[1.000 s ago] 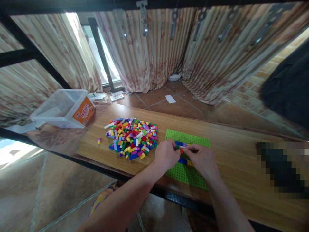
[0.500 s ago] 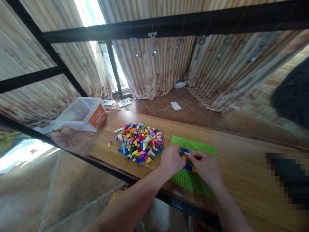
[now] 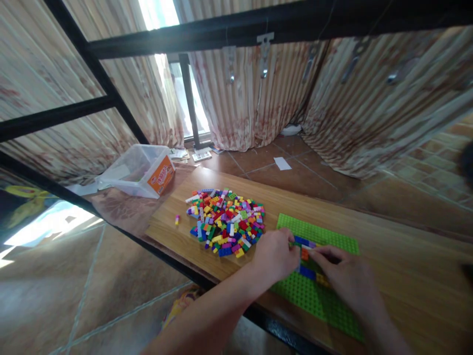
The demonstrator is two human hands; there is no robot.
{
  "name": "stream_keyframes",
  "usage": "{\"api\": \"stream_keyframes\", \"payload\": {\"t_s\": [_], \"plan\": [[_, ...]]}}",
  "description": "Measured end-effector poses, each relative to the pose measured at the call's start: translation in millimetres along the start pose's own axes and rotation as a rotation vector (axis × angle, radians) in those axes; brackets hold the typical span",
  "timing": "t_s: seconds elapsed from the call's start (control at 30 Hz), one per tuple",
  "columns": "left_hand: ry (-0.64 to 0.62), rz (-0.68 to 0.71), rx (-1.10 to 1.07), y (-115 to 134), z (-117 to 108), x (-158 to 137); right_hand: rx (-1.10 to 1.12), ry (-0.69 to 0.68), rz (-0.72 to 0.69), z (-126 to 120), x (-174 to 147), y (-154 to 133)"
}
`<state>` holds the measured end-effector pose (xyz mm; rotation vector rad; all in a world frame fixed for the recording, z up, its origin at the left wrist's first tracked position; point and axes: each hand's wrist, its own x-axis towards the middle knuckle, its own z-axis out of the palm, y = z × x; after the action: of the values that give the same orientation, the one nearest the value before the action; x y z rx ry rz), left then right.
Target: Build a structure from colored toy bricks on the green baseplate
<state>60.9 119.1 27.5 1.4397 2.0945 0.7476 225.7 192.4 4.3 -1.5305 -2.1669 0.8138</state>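
A green studded baseplate (image 3: 306, 298) lies on the wooden board, carrying rows of building bricks. Blue bricks (image 3: 307, 272) and yellow bricks (image 3: 322, 280) form the near row; another blue brick (image 3: 301, 240) sits in the far one. Between them is an orange brick (image 3: 305, 254). My left hand (image 3: 277, 254) is closed at the left end of these rows, its fingertips hiding whatever they grip. From the right, my right hand (image 3: 343, 271) pinches a small white building brick (image 3: 307, 248) beside the orange one. Left of the baseplate spreads a pile of loose bricks (image 3: 225, 222).
A lone pink and yellow brick (image 3: 177, 220) lies left of the pile. Beyond the wooden board's (image 3: 166, 241) left end stands a clear plastic box (image 3: 127, 185) with an orange label. A black metal bar (image 3: 207, 39) crosses above, with curtains (image 3: 240, 108) behind.
The view has shifted, so the board and baseplate appear farther right and slightly lower. Both hands stay over the same bricks, with the orange brick now showing more between them.
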Motion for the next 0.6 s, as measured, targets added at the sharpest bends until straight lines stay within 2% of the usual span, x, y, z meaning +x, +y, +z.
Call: {"api": "stream_keyframes", "payload": {"t_s": [0.2,0.27,0.4,0.6], "plan": [[0.299,-0.053,0.117,-34,-61,13,0.025,0.074,0.035,-4,0,-4],[0.328,-0.059,0.225,-44,-73,12,0.053,0.068,0.040,-5,-1,-5],[0.285,-0.087,0.375,-53,-75,8,0.078,0.058,0.053,-6,-4,-7],[0.274,-0.087,0.442,-57,-72,11,0.077,0.066,0.045,-7,-3,-12]]}}
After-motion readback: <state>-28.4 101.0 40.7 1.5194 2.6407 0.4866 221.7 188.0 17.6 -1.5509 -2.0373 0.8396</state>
